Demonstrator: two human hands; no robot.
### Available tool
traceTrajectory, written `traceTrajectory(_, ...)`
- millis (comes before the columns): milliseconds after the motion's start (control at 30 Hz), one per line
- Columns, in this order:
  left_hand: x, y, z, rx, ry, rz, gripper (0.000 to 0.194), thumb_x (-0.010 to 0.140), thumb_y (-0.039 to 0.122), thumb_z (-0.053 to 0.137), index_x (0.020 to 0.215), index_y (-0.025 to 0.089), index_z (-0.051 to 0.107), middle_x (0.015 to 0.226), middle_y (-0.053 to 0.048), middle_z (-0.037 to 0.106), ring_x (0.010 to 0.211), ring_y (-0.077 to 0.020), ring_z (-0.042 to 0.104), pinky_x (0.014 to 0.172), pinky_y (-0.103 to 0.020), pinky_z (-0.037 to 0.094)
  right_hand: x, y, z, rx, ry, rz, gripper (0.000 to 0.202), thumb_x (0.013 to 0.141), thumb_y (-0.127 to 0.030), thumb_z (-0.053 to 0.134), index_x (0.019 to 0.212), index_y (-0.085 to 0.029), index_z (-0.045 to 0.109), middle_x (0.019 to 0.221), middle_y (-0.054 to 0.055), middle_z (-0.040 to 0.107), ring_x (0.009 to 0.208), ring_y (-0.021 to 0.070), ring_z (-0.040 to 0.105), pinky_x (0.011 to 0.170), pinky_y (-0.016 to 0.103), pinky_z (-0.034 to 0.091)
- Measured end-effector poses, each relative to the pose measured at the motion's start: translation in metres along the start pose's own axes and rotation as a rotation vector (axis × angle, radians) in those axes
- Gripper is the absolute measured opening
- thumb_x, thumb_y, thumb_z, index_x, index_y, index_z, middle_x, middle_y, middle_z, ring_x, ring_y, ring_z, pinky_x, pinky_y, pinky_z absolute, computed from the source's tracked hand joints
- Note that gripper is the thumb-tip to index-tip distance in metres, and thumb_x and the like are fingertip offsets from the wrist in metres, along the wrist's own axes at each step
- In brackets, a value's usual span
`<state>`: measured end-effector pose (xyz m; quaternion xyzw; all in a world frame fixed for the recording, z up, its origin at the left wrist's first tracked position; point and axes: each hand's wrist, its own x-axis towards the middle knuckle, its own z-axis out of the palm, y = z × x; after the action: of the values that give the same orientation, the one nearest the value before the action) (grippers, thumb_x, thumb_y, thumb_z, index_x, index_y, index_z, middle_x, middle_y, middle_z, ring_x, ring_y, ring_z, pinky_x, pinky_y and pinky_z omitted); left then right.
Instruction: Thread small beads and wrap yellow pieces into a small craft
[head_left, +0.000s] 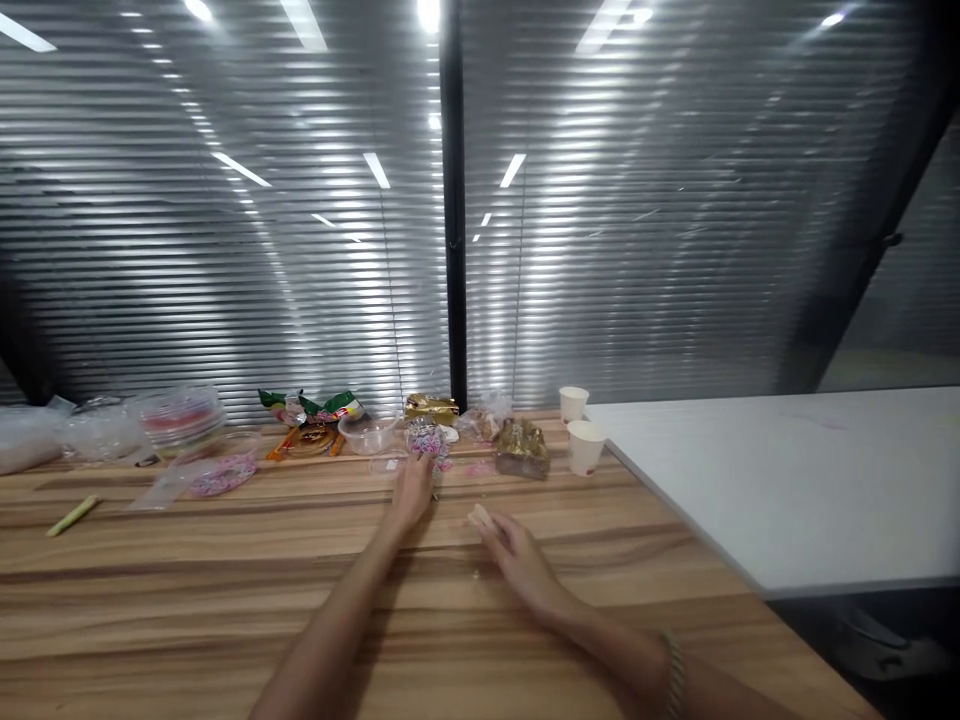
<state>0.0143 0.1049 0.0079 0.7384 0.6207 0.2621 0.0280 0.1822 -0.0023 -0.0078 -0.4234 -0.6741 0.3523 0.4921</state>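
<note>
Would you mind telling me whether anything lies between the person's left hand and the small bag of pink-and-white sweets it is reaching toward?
Nothing visible does. The left hand is stretched out on the wooden table, its fingertips already at the bag of pink-and-white sweets. The clear plastic bowl sits just left of that line. The right hand rests apart, a small pale piece at its fingertips.

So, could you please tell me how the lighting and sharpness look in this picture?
Head view: ceiling lights glare in streaks across the blinds; the left hand and right hand are softly blurred; the wooden table is evenly lit; the edges bow from lens distortion.
</note>
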Motion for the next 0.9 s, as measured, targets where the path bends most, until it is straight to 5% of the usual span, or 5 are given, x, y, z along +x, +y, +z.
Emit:
traceTrajectory(600,0.012,-0.017,0.020,-0.263,0.178,0.028,0.013,0.076,0.021,0.044,0.074,0.015,0.055,0.080,-0.006,0.055,0.077,-0.0179,0.050,0.071,-0.029,0.037,0.000,-0.002,0.000,-0.038,0.006,-0.011,0.028,0.081,-0.034,0.042,0.094,-0.016,0.059,0.093,0.007,0.061,0.087,0.0197,0.053,0.080,0.032,0.040)
traceTrajectory(900,-0.017,-0.020,0.013,-0.601,0.149,-0.026,0.022,0.076,0.032,0.042,0.074,0.013,0.052,0.070,-0.005,0.058,0.063,-0.0145,0.054,0.058,-0.024,0.042,-0.001,-0.001,-0.001,-0.012,0.028,0.061,0.026,0.081,-0.037,0.041,0.090,-0.016,0.054,0.089,0.007,0.061,0.085,0.0193,0.054,0.077,0.031,0.040)
